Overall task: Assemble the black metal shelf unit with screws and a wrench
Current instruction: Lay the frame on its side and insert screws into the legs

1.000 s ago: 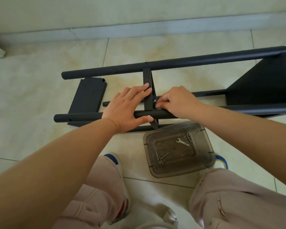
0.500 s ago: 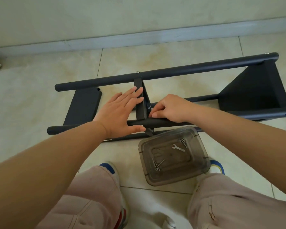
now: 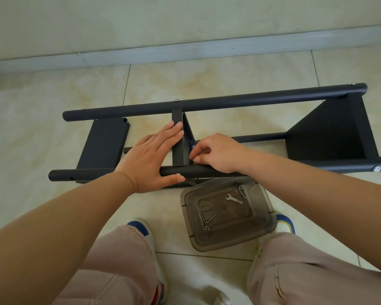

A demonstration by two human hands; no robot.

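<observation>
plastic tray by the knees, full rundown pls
The tray is a smoky translucent plastic box, rectangular with rounded corners and a stepped floor, open-topped, sitting flat and slightly skewed on the tile floor just in front of the shelf frame. Inside: a small silver wrench, short screws in the far corner, long screws at the near left. No hand touches it.

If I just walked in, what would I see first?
A long black metal frame lying on its side on the tiled floor, with two hands at its middle. The left hand lies flat against the middle shelf, and the right hand pinches something small just beside it. Nearer the person's knees sits a clear plastic box holding a small wrench and loose screws.
</observation>
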